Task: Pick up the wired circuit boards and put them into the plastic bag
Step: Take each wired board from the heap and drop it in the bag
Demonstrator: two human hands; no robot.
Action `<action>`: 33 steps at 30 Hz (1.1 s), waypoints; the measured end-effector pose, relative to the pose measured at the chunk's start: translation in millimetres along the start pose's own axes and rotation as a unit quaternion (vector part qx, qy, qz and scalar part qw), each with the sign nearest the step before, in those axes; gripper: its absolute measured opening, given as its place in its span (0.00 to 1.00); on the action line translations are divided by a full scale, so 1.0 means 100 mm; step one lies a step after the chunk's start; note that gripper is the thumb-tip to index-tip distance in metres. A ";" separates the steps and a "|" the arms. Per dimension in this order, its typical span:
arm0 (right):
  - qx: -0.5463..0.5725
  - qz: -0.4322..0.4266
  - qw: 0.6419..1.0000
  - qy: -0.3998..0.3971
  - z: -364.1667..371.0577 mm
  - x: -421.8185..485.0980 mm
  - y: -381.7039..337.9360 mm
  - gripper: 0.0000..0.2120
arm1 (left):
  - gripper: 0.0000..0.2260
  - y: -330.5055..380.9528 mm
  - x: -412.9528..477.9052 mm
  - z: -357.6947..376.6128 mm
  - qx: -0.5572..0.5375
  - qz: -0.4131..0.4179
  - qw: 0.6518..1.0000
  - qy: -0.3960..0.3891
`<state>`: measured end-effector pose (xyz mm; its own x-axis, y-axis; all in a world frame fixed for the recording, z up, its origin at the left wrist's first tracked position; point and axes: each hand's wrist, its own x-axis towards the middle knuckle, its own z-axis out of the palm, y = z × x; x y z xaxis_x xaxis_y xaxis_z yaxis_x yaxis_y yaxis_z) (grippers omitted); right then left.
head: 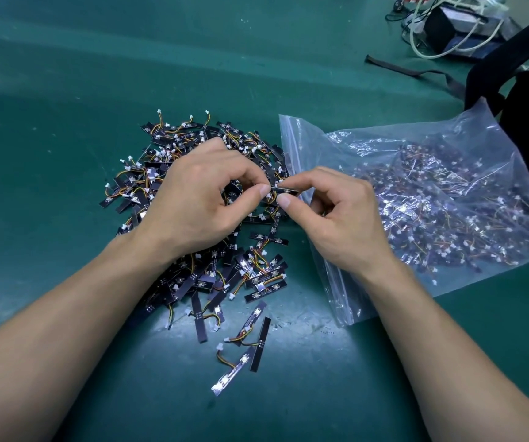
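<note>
A heap of small black wired circuit boards (250,275) with orange-yellow wires and white plugs lies on the green table mat. Over the heap, my left hand (202,199) and my right hand (336,215) pinch the two ends of one black circuit board (283,189) between thumb and forefinger. The clear zip plastic bag (432,199) lies flat to the right, holding many boards, its open zip edge (291,151) next to my right hand. My left hand hides part of the heap.
The green mat (65,122) covers the whole table. A few loose boards (258,342) lie nearer me. A black bag with straps (518,87) stands at the far right, and a dark box with white cables (454,30) behind it.
</note>
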<state>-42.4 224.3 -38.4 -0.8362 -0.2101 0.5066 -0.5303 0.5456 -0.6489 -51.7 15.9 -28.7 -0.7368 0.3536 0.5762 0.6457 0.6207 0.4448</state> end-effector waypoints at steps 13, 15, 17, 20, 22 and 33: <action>0.006 -0.007 1.000 0.005 0.00 0.00 -0.01 0.01 | 0.04 0.00 0.00 0.00 -0.012 0.008 1.000 0.001; 0.015 0.003 1.000 0.013 0.00 0.00 -0.01 0.03 | 0.04 0.01 0.00 0.00 -0.013 0.009 1.000 0.003; 0.014 0.000 1.000 0.013 -0.01 0.00 -0.01 0.02 | 0.04 0.01 0.00 0.00 -0.014 0.010 1.000 0.003; -0.003 -0.016 1.000 0.006 -0.01 0.01 0.00 0.01 | 0.04 0.01 0.00 0.00 -0.015 0.009 1.000 0.001; -0.008 -0.020 1.000 0.005 -0.02 0.01 0.01 0.01 | 0.03 0.00 0.00 0.00 -0.019 0.007 1.000 -0.001; 0.009 0.000 1.000 0.016 -0.01 0.00 -0.04 0.02 | 0.05 0.01 0.00 0.01 -0.007 0.006 1.000 0.003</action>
<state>-40.6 223.2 -35.3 -0.8319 -0.1841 0.5235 -0.5325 0.5305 -0.6596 -51.8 17.1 -29.0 -0.7275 0.3572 0.5858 0.6577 0.6063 0.4471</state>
